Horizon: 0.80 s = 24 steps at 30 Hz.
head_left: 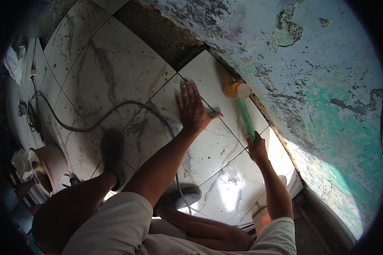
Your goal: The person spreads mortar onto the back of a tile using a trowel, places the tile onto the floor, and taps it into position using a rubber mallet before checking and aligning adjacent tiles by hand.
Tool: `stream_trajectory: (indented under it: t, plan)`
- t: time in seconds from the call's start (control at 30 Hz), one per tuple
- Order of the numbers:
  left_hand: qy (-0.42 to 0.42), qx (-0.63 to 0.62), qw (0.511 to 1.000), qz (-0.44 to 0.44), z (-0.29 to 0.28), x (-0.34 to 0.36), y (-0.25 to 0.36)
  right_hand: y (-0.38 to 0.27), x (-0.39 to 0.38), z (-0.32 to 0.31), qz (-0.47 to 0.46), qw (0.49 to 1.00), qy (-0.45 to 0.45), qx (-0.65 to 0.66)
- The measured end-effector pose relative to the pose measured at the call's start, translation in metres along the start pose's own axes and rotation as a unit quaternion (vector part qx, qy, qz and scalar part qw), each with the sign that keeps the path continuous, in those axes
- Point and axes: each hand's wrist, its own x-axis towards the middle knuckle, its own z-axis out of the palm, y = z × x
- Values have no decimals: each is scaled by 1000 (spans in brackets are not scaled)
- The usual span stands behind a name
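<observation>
My left hand point(192, 110) lies spread, fingers apart, on a white grey-veined floor tile point(178, 148) beside the joint with a narrower tile point(210, 72) along the wall. My right hand point(257, 148) grips the green handle of a mallet point(241, 91). The mallet's round head, yellow with a pale face, is over the narrower tile close to the wall's foot. Whether it touches the tile I cannot tell. A dark cord point(132, 103) curves over the floor and passes under my left forearm.
A peeling blue-green wall point(310, 106) runs along the right. A dark untiled gap point(151, 34) lies at the top. My dark-shod feet rest on the tiles. A bucket point(51, 168) stands at the lower left, with white cloth point(15, 63) above it and dark tools point(25, 111) between.
</observation>
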Motion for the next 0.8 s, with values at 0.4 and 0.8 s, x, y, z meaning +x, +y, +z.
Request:
stream_trajectory:
  t: [0.4,0.8]
  plan:
    - [-7,3,1000,-13,2,0,0,2,-21,18,-93,993,38,67]
    - [-22,14,999,-18,-1,1,2,-48,4,14,-24,999,5,36]
